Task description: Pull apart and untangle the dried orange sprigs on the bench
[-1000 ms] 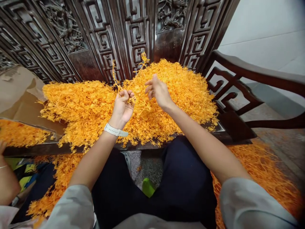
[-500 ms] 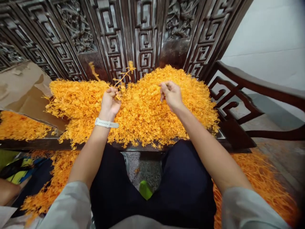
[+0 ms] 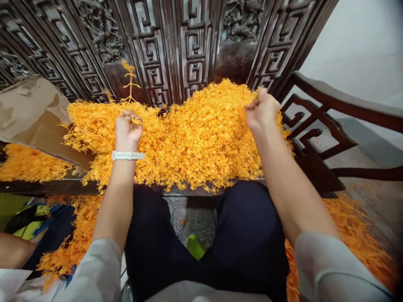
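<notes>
A big heap of orange plastic sprigs [image 3: 195, 138] covers the seat of a dark carved wooden bench [image 3: 176, 33] in front of me. My left hand [image 3: 127, 128], with a white watch band on its wrist, is a closed fist over the heap's left part, and one orange sprig [image 3: 129, 82] stands up just above and behind it. My right hand [image 3: 262, 111] is closed in a pinch on orange sprigs at the heap's right edge, next to the bench armrest [image 3: 330, 100].
More orange sprigs lie on the floor at the right [image 3: 349, 235] and lower left [image 3: 72, 239]. A sheet of brown cardboard [image 3: 28, 117] lies at the left with another orange pile [image 3: 28, 165]. Another person's arm [image 3: 14, 249] shows at the lower left.
My hands have moved apart: the left fist went left with a sprig, the right hand went right to the heap's edge. The other person's arm sank lower.
</notes>
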{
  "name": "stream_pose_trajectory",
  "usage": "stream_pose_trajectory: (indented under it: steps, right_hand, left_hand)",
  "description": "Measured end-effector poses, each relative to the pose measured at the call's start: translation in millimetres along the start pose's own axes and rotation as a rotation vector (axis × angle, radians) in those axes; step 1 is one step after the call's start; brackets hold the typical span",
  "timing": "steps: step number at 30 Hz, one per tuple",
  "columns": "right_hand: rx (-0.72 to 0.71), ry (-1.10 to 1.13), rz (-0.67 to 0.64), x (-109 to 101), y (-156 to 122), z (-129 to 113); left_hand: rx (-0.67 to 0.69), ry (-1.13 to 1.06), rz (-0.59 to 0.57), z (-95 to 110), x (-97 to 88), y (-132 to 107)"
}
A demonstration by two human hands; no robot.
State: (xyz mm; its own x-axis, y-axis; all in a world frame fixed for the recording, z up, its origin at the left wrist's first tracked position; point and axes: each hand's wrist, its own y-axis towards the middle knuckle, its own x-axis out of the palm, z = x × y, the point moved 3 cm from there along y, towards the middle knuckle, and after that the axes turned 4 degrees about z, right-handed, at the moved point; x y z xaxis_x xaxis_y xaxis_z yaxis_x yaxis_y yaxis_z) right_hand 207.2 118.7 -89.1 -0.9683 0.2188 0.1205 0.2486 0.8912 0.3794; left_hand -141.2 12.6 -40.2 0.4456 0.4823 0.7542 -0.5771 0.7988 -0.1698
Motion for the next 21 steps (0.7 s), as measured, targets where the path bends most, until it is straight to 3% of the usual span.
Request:
stream_pose_trajectory:
  steps: [1,5,9,14,21]
  right_hand:
    - [0.042,0.031,0.108,-11,9,12]
    - [0.071,-0.023,0.072,-7,12,34]
    - [-0.112,-0.119,0.002,10,-17,-2]
    - [-0.169,-0.115,-0.284,26,-54,-58]
    - [-0.282,-0.245,-0.424,42,-74,-68]
  left_hand:
    - [-0.012,0.022,-0.003,4,-1.7,2]
    - [-0.106,0.129,-0.121,-15,5.1,-13]
    - [-0.121,0.224,-0.222,-39,17.1,-33]
    - [-0.100,0.359,-0.251,-50,21.1,-44]
    - [-0.055,0.450,-0.288,-60,22.1,-50]
